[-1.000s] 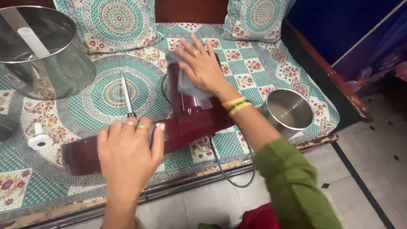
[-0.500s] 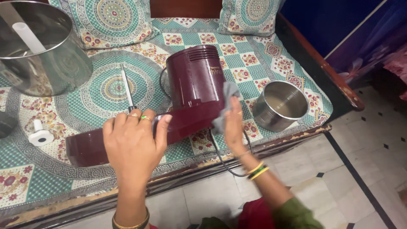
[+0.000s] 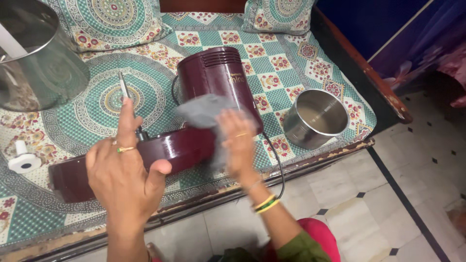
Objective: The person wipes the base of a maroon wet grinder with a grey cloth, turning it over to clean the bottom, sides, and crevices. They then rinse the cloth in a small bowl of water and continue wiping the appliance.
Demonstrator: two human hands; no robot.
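A maroon wet-grinder body (image 3: 213, 82) lies on its side on a patterned green bedspread (image 3: 291, 63), its flat base (image 3: 179, 145) stretching left toward the bed's edge. My left hand (image 3: 124, 177) rests on the base with fingers spread and a thumb hooked over its front. My right hand (image 3: 240, 145) presses a grey cloth (image 3: 201, 111) against the grinder where the motor housing meets the base. A black power cord (image 3: 276, 160) loops down from the grinder over the bed's edge.
A large steel drum (image 3: 36, 63) stands at the back left. A small steel pot (image 3: 315, 119) sits to the right of the grinder. A white plastic knob (image 3: 23, 160) lies at the left, a thin metal tool (image 3: 124, 87) behind my left hand. Tiled floor (image 3: 369, 213) lies below.
My right hand with the cloth has moved from the top of the housing down its right side, then left to the front where it meets the base. My left hand stayed on the base.
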